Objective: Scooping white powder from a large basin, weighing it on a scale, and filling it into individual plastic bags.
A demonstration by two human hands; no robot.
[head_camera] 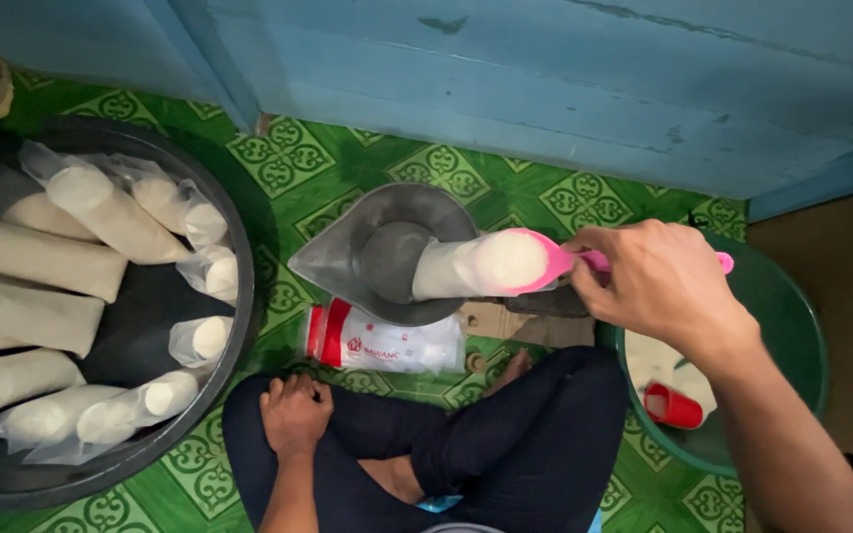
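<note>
**Pink scoop poised over the bag on the scale pan**

Pink plastic was what my right hand (659,281) gripped: the handle of a scoop (545,262) held level, its bowl right at the mouth of a clear bag (466,266) already packed with white powder. The bag lay tilted in the grey metal scale pan (367,252), which sat on the green patterned floor (348,168) in front of my crossed legs. My left hand (293,415) rested on my knee, fingers loosely curled and holding nothing.

To my left stood a big dark basin (234,296) filled with finished powder bags (101,212), lying on their sides. To my right, a green tub (792,326) held more white powder and a small red cup (671,405). A flat red-and-white packet (382,341) lay on the floor just below the pan.

Judging by the setup, the trick was to keep the scoop level, tip it slowly at the bag's opening, and steady the bag so it did not slump and spill. Using my idle hand on the bag's rim would probably have helped.
</note>
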